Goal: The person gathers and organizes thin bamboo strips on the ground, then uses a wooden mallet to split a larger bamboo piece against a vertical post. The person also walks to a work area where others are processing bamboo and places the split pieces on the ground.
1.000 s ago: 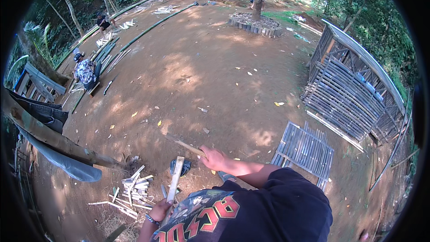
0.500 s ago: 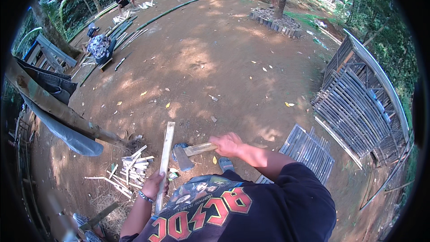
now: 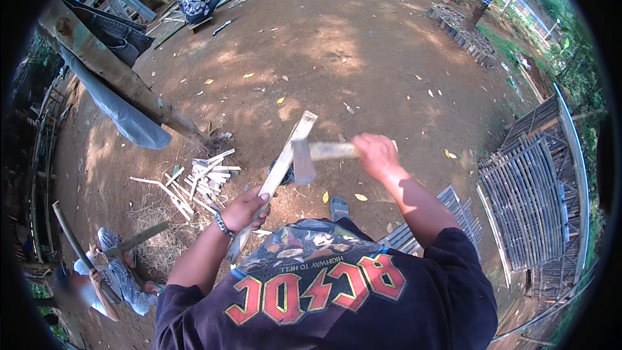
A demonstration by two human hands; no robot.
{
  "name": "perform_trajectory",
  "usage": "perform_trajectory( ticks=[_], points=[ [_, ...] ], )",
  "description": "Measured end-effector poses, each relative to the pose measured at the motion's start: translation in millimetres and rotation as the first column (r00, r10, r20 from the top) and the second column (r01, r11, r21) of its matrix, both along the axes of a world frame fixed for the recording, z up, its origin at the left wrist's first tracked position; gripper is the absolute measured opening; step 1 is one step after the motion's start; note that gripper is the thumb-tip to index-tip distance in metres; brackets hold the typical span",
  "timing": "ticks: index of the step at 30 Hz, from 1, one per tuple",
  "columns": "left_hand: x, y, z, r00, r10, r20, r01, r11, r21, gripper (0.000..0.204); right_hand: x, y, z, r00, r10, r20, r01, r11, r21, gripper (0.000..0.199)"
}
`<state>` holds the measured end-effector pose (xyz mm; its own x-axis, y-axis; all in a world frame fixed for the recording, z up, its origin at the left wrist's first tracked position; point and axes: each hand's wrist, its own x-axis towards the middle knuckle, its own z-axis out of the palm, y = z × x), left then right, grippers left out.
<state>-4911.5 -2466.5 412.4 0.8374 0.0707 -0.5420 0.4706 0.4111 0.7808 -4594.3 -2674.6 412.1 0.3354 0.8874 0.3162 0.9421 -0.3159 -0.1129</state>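
Gripping the stiff, light bamboo slat (image 3: 275, 178) low with my left hand (image 3: 245, 209); right hand (image 3: 376, 154) clenches the heavy hatchet (image 3: 310, 155) handle's end beside it.

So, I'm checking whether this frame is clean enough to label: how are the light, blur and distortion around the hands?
Head view: dappled sun and leaf shade mottle the dirt ground; the left hand on the bamboo slat is sharp, while the hatchet in the right hand is slightly smeared; fisheye bends the bamboo panel near the dark rim.

Split sticks (image 3: 202, 178) — bamboo panel (image 3: 528, 194).
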Motion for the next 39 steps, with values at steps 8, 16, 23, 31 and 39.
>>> perform_trajectory(
  ticks=[8, 16, 23, 31, 39],
  points=[
    [6.7, -4.5, 1.2, 0.998, 0.013, 0.06, -0.014, 1.0, 0.027, 0.023, -14.8, 5.6, 28.5, 0.954, 0.275, 0.119, -0.276, 0.961, -0.009, 0.016],
    [14.9, -3.3, 4.5, 0.996, -0.017, 0.085, 0.012, 0.998, 0.064, 0.02, -9.6, 6.1, 21.9, 0.959, 0.252, 0.126, -0.255, 0.967, 0.004, 0.021],
    [11.1, 2.2, -0.6, 0.998, 0.045, 0.037, -0.047, 0.997, 0.058, 0.021, 16.6, -20.4, 7.9, 0.987, -0.078, -0.139, 0.088, 0.994, 0.069, 0.028],
    [-11.4, -5.3, -41.3, 0.998, 0.056, -0.029, -0.055, 0.997, 0.05, 0.016, -36.7, -66.7, -84.9, 0.743, -0.312, -0.593, 0.164, 0.943, -0.29, 0.028],
    [-86.3, 10.2, -159.0, 0.921, -0.111, -0.374, 0.306, 0.8, 0.515, 0.026, 12.9, -269.3, -247.9, 0.531, -0.846, -0.055, 0.156, 0.162, -0.974, 0.039]
  ],
)
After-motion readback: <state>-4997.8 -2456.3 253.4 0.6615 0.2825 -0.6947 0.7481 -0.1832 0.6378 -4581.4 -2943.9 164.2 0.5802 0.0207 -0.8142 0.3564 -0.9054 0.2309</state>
